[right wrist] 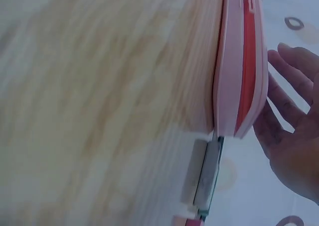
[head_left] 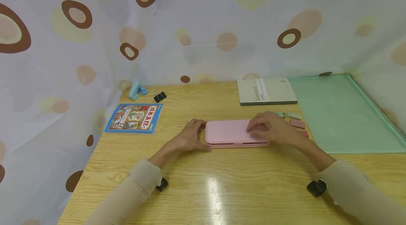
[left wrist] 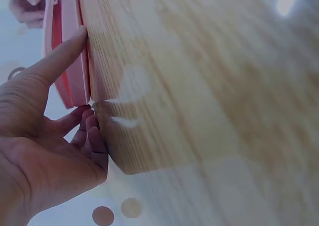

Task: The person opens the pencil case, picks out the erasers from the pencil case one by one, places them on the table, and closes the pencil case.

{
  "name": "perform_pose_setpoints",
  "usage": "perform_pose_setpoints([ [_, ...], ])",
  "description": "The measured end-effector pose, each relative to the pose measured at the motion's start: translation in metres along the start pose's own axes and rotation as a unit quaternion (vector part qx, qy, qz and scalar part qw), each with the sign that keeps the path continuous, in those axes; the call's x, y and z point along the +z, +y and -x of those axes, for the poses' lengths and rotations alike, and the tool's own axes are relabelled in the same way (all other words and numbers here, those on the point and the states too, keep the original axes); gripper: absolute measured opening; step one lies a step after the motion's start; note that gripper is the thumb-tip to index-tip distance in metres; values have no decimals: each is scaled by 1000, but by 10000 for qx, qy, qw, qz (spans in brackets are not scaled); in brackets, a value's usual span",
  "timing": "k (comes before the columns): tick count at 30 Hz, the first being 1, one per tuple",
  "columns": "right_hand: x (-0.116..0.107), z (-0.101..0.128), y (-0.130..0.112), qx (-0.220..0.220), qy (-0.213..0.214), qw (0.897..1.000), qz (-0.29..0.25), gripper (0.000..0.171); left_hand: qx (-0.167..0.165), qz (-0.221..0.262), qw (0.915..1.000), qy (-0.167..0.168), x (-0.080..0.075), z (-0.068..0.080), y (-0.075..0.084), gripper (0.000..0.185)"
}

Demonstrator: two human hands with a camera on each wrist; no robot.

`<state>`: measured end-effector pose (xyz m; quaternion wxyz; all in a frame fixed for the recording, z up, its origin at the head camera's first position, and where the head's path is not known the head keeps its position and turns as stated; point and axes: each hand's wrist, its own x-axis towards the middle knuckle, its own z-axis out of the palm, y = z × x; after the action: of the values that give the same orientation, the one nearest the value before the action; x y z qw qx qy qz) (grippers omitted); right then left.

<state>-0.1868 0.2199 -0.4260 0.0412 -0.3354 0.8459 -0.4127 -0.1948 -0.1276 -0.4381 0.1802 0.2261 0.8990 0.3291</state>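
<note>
Plastic, smooth and pale pink, forms the flat rectangular case (head_left: 233,132) with rounded corners that lies in the middle of the glossy light wooden table (head_left: 222,189); the wrist views show a red seam between its lid and base. Just right of it we see small pastel eraser-like blocks (head_left: 297,123), touching or nearly touching one another. Beyond them lie a grey-white notebook printed "Gambit" (head_left: 267,91) and a translucent green plastic mat (head_left: 342,115). Toward the far left sit a blue picture booklet (head_left: 134,117), a black binder clip (head_left: 160,96) and a small light-blue stapler-like tool (head_left: 137,91). A white curtain with brown and beige ovals (head_left: 95,34) closes in the table on three sides.

Our left hand (head_left: 190,139) rests at the case's left end, fingers loosely extended, one fingertip touching its edge and the others curled against the table. Our right hand (head_left: 269,129) lies flat over the right part of the lid, fingers relaxed and straight, gripping nothing.
</note>
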Motion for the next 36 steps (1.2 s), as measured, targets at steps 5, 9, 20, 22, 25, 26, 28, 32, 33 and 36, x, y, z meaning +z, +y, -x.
perform_pose_setpoints([
  [5,16,-8,-5,-98,-236,9995,187,21,29,-148,9999,74,1,0,0,94],
  [9,25,-14,-8,46,-388,9989,268,22,-15,-213,9998,46,1,0,0,95],
  [20,24,-17,-12,326,-413,9986,39,22,11,-167,9998,101,2,0,5,93],
  [22,24,-17,-13,367,-425,9984,3,22,10,-191,9998,85,2,-1,5,93],
  [25,24,-17,-14,426,-443,9981,-14,22,4,-262,9996,35,2,-2,5,94],
  [26,24,-17,-14,440,-441,9981,6,22,11,-287,9996,37,2,-2,5,94],
  [28,24,-18,-14,441,-424,9981,42,22,27,-334,9994,55,1,-3,5,94],
  [32,29,-17,-14,401,-420,9983,93,21,20,-347,9994,70,2,-2,3,94],
  [33,30,-16,-14,378,-435,9983,93,21,-1,-367,9993,27,2,-1,2,94],
  [36,35,-12,-14,327,-520,9981,79,20,-56,-323,9994,-82,7,2,0,94],
])
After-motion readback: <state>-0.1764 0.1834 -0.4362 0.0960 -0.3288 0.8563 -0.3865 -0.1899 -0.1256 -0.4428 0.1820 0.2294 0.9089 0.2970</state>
